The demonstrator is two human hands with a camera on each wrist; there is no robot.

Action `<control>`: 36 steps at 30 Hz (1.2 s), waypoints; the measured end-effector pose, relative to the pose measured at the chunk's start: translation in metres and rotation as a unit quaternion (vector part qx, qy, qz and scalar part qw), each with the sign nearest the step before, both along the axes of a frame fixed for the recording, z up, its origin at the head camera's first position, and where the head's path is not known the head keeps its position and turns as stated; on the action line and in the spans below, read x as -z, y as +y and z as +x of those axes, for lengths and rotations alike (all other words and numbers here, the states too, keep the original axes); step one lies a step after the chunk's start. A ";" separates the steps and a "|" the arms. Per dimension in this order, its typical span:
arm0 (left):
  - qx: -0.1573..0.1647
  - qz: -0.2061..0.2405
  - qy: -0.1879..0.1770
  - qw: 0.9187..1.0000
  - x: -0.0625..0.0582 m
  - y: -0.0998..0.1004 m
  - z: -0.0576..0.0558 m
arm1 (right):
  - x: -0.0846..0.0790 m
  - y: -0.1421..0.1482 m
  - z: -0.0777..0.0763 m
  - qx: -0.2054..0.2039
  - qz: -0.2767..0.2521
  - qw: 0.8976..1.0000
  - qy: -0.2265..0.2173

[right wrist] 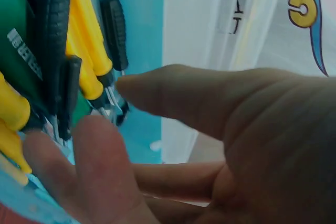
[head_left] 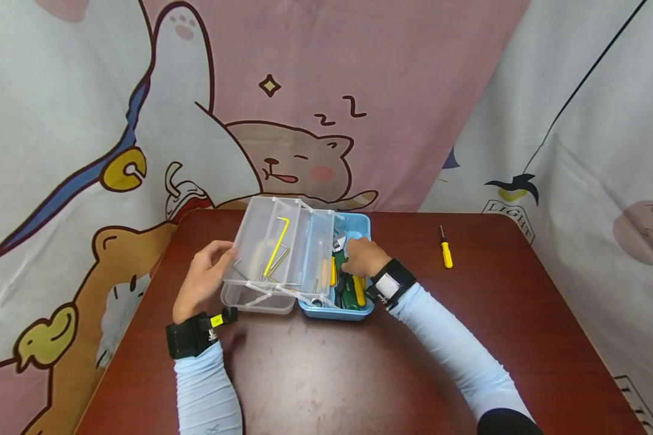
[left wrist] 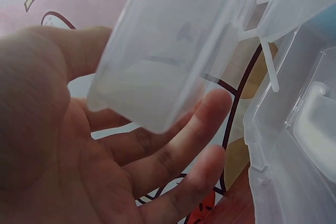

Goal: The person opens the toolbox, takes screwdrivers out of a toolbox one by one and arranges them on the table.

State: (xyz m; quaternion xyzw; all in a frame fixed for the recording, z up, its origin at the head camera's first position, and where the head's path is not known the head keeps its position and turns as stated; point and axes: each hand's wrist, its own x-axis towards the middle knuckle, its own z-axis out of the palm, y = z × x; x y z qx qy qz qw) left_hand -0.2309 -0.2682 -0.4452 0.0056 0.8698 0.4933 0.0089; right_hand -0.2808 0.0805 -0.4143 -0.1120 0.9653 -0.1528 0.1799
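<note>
My left hand (head_left: 204, 278) pinches the left edge of a raised clear plastic tray (left wrist: 152, 72), thumb on one side and fingers on the other. Through the tray show a yellow hex key (head_left: 276, 248) and several metal ones. The tray belongs to a tool box with a light blue base (head_left: 359, 223), partly covered by the tray. Over the base, my right hand (head_left: 366, 257) reaches down with thumb and fingers apart, nothing between them. Close to its fingertips lie yellow-handled tools (right wrist: 89, 30), black handles (right wrist: 52, 40) and a green handle (right wrist: 16, 35).
A small yellow and black screwdriver (head_left: 447, 254) lies on the brown table (head_left: 326, 374), right of the box. A clear lid (head_left: 250, 302) sits low at the box's left. Behind the table hangs a printed cloth (head_left: 402, 90) with cartoon animals.
</note>
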 end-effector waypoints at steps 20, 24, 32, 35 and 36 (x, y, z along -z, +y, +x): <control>0.005 0.003 0.005 1.000 0.001 -0.002 -0.001 | 0.035 -0.022 -0.005 -0.055 0.157 0.986 -0.010; 0.008 0.002 0.000 1.000 0.001 -0.002 0.000 | 0.037 -0.021 -0.004 -0.051 0.149 0.987 -0.010; 0.006 0.010 -0.001 1.000 0.002 -0.002 0.001 | 0.028 -0.026 0.005 -0.035 0.126 0.991 0.026; 0.007 0.009 0.002 1.000 0.001 -0.002 0.001 | 0.024 -0.026 0.004 -0.021 0.119 0.991 0.047; 0.009 0.009 0.003 1.000 0.001 -0.002 0.000 | 0.023 -0.024 0.002 -0.016 0.113 0.992 0.057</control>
